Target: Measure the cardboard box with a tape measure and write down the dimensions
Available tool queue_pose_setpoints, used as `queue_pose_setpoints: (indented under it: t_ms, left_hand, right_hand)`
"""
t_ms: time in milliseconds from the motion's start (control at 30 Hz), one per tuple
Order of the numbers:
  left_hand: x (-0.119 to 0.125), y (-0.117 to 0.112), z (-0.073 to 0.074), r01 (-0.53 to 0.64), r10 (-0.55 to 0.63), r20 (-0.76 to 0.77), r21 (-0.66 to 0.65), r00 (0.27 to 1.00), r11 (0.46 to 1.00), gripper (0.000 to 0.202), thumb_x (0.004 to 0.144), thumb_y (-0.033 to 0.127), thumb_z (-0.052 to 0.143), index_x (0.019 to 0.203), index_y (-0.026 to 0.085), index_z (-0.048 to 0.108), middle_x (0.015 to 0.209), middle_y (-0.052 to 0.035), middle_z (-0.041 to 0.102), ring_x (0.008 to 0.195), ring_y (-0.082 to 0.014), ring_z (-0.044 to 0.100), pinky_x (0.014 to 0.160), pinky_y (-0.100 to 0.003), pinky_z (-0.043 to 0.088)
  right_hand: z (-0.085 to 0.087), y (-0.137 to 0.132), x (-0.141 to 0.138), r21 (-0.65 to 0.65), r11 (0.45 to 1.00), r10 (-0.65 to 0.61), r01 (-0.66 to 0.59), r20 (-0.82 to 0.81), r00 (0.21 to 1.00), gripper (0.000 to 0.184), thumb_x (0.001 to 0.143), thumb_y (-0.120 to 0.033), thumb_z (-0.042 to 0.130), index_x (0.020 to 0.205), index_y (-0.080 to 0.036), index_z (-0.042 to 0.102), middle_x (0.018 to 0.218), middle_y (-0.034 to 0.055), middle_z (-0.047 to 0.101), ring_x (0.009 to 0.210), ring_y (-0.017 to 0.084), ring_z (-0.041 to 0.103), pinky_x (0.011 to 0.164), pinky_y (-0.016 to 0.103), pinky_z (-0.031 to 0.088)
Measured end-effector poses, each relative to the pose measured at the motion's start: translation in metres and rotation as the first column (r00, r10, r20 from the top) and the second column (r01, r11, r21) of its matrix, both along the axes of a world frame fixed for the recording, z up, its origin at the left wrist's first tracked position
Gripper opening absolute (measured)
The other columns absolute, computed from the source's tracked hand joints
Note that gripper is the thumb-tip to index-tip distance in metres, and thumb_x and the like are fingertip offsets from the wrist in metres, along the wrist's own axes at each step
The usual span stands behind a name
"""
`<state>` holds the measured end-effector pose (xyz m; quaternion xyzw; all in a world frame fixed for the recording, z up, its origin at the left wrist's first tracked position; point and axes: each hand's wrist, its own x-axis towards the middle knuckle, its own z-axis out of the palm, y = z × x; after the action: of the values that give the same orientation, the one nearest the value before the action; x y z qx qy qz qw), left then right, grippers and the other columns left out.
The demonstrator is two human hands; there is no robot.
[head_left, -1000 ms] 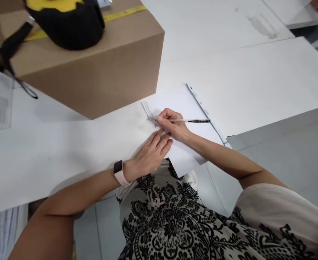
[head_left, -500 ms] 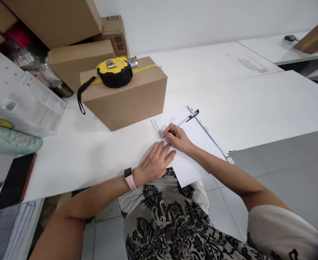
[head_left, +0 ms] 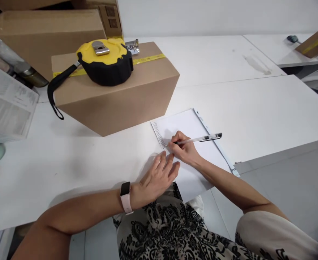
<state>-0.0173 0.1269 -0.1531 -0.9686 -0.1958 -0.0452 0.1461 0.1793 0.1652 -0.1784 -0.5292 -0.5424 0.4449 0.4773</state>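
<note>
The right hand (head_left: 184, 150) holds a pen (head_left: 205, 138) against paper (head_left: 182, 124).

- Pen (head_left: 202, 138) slants less steeply across paper (head_left: 180, 123) than half a second ago.
- View shifted: tape measure (head_left: 104, 65), cropped a second ago, now whole.

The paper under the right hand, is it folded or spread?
Spread: the paper shows one broad white face beneath the right hand, with no fold visible.

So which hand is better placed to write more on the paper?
Probably the right hand: it holds the pen, tip near the written edge of the paper. The left hand holds no pen.
</note>
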Motion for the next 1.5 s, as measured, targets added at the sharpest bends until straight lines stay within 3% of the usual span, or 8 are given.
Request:
queue_pose_setpoints:
  t_ms: [133,367,600,1500]
  left_hand:
    - [-0.0009,0.0015,0.0077,0.01,-0.009,0.014,-0.014,1.0,1.0,0.049,0.102,0.026,0.051,0.148,0.01,0.051,0.146,-0.0204,0.06,0.134,-0.0341,0.057,0.116,-0.046,0.038]
    - [0.0008,0.0022,0.0045,0.008,-0.008,0.002,-0.028,1.0,1.0,0.049,0.101,0.024,0.051,0.148,0.011,0.051,0.145,-0.019,0.061,0.131,-0.0325,0.059,0.114,-0.046,0.038]
    - [-0.0023,0.0,0.0066,0.002,-0.001,0.048,-0.017,0.999,1.0,0.05,0.102,0.024,0.05,0.15,0.009,0.05,0.146,-0.0194,0.06,0.132,-0.0304,0.058,0.116,-0.042,0.037]
    - [-0.0008,0.0012,0.0014,0.017,-0.016,0.018,-0.047,1.0,0.999,0.052,0.102,0.021,0.049,0.152,0.007,0.048,0.147,-0.021,0.059,0.134,-0.0313,0.058,0.116,-0.043,0.04]
  right_hand:
    - [0.0034,-0.0024,0.002,0.007,0.999,0.049,-0.049,0.06,0.997,0.028,0.088,-0.035,0.067,0.075,-0.025,0.044,0.06,-0.0074,0.045,0.052,0.01,0.038,0.05,0.028,0.031]
    - [0.0028,-0.0033,0.002,0.001,0.996,0.086,-0.087,0.174,0.981,0.024,0.088,-0.032,0.064,0.075,-0.025,0.045,0.059,-0.0061,0.049,0.052,0.011,0.039,0.051,0.028,0.033]
    - [0.0019,-0.0037,0.0022,0.014,0.993,0.11,-0.115,0.19,0.976,0.023,0.09,-0.03,0.062,0.075,-0.025,0.044,0.061,-0.0049,0.053,0.054,0.012,0.043,0.052,0.029,0.035]
    - [0.003,-0.0045,0.0006,0.02,0.992,0.114,-0.124,0.265,0.958,0.024,0.089,-0.027,0.06,0.074,-0.025,0.041,0.057,-0.0066,0.047,0.052,0.011,0.04,0.051,0.028,0.034]
